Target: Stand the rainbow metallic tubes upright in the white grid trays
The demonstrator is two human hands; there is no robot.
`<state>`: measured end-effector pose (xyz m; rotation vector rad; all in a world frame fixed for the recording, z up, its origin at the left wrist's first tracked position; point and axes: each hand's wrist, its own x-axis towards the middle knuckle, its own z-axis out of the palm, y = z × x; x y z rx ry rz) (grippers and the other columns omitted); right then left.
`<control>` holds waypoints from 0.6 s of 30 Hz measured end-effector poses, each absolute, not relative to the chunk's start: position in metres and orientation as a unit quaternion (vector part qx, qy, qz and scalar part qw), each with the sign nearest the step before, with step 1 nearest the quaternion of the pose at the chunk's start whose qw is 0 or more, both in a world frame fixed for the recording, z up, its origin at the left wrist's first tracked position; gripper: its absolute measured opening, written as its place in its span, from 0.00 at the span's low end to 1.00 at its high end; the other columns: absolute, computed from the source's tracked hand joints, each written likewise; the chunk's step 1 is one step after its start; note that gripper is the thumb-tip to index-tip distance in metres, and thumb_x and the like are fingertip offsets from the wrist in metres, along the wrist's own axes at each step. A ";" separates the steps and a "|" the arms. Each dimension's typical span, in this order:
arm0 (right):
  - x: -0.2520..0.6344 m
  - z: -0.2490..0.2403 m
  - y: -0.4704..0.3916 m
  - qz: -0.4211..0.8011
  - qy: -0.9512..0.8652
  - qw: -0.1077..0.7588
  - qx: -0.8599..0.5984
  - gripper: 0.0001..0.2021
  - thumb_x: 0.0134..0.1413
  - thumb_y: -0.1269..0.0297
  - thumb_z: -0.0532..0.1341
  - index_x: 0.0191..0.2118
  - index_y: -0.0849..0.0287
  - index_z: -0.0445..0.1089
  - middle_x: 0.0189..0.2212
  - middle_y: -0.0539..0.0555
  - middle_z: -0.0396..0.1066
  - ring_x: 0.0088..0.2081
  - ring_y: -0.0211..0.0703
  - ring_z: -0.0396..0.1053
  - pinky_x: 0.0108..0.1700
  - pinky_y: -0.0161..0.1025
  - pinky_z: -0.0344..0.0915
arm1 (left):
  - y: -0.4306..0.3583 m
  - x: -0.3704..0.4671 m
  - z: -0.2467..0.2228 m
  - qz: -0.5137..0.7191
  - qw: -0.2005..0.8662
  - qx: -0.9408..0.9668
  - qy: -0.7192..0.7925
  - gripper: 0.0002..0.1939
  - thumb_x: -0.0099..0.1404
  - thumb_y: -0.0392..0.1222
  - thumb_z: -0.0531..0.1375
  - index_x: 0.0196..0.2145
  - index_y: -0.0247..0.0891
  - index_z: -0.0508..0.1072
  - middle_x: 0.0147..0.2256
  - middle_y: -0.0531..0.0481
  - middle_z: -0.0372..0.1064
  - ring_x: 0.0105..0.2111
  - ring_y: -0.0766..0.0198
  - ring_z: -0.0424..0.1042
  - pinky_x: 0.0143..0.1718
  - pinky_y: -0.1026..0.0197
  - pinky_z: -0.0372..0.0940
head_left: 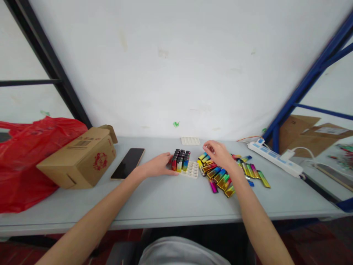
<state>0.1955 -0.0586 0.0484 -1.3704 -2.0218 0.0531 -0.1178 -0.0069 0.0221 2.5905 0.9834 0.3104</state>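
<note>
Upright lighters (180,160) with black tops stand close together in the left part of a white plastic tray (193,170) with rows of round cells. My left hand (160,165) steadies the tray from its left end, its thumb along the front and fingers by the leftmost lighters. The tray's right cells hold nothing. To the right lies a loose pile of shiny multicoloured lighters (220,175). My right hand (219,152) is over the pile's back left part, fingers curled towards the thumb; whatever may be between the fingertips is too small to make out.
Another white tray (190,141) lies by the wall. A dark phone (128,163), a cardboard box (79,158) and a red plastic bag (33,162) sit on the left. A white power strip (275,158) with cables runs along the right, beside a blue metal frame (292,99).
</note>
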 end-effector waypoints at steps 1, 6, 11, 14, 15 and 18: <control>0.204 0.048 -0.057 0.028 -0.783 0.315 -0.536 0.09 0.67 0.61 0.59 0.39 0.58 0.74 0.33 0.55 0.75 0.36 0.46 0.72 0.44 0.42 0.65 | -0.007 -0.118 0.022 0.105 0.173 0.916 0.347 0.32 0.58 0.69 0.67 0.45 0.37 0.75 0.44 0.41 0.73 0.44 0.48 0.74 0.49 0.53 0.69; 0.231 0.050 -0.063 0.175 -0.784 0.236 -0.547 0.09 0.62 0.59 0.63 0.38 0.59 0.78 0.37 0.57 0.80 0.38 0.48 0.74 0.45 0.43 0.68 | -0.006 -0.118 0.022 0.093 0.159 0.919 0.347 0.32 0.59 0.69 0.66 0.44 0.35 0.75 0.43 0.40 0.72 0.42 0.48 0.73 0.48 0.51 0.69; 0.236 0.056 -0.077 0.320 -0.773 0.179 -0.518 0.16 0.53 0.51 0.71 0.41 0.57 0.80 0.38 0.54 0.80 0.40 0.48 0.75 0.44 0.41 0.69 | -0.005 -0.119 0.018 0.105 0.152 0.921 0.343 0.33 0.58 0.70 0.66 0.45 0.36 0.75 0.43 0.41 0.72 0.42 0.48 0.73 0.48 0.52 0.68; 0.233 0.056 -0.078 0.316 -0.778 0.158 -0.520 0.17 0.47 0.52 0.74 0.42 0.56 0.81 0.39 0.54 0.79 0.40 0.49 0.74 0.44 0.42 0.69 | -0.005 -0.119 0.019 0.106 0.154 0.919 0.346 0.33 0.57 0.70 0.66 0.45 0.37 0.75 0.43 0.42 0.73 0.42 0.48 0.73 0.47 0.52 0.69; 0.232 0.055 -0.077 0.303 -0.780 0.159 -0.523 0.17 0.48 0.52 0.74 0.41 0.55 0.82 0.39 0.54 0.79 0.41 0.49 0.74 0.45 0.42 0.69 | -0.005 -0.119 0.019 0.108 0.156 0.918 0.347 0.33 0.57 0.71 0.66 0.44 0.37 0.75 0.42 0.42 0.73 0.42 0.48 0.73 0.48 0.52 0.69; 0.228 0.055 -0.074 0.271 -0.784 0.163 -0.534 0.13 0.52 0.52 0.72 0.40 0.54 0.83 0.39 0.54 0.79 0.41 0.49 0.74 0.46 0.42 0.69 | -0.005 -0.119 0.019 0.110 0.162 0.917 0.348 0.34 0.57 0.71 0.66 0.44 0.37 0.75 0.42 0.42 0.73 0.42 0.48 0.73 0.48 0.52 0.69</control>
